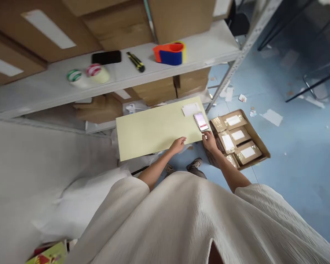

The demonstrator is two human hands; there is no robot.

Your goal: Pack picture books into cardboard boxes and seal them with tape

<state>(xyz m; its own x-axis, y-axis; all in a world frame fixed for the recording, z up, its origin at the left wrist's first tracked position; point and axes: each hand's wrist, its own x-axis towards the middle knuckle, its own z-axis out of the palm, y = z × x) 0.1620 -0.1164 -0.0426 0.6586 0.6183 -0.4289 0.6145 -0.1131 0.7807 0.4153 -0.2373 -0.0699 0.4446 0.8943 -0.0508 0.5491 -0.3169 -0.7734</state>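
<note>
My left hand (178, 145) hovers at the near edge of a pale yellow tabletop (148, 132), fingers loosely bent and nothing seen in them. At the table's right end, my right hand (209, 141) is just below a smartphone (201, 121) with a lit screen. Its fingers are slightly bent and apart, and no object shows in them; whether a fingertip touches the phone is unclear. The phone lies flat on the tabletop. Behind it is a small stack of white paper labels (190, 109).
A grey shelf (126, 73) behind the table holds tape rolls (98, 73), a black phone (106, 57), a utility knife (136, 61), an orange-and-blue tape dispenser (170, 54) and cardboard boxes (118, 29). On the floor at right, an open carton (260, 148) holds several labelled parcels. Paper scraps (272, 117) litter the floor.
</note>
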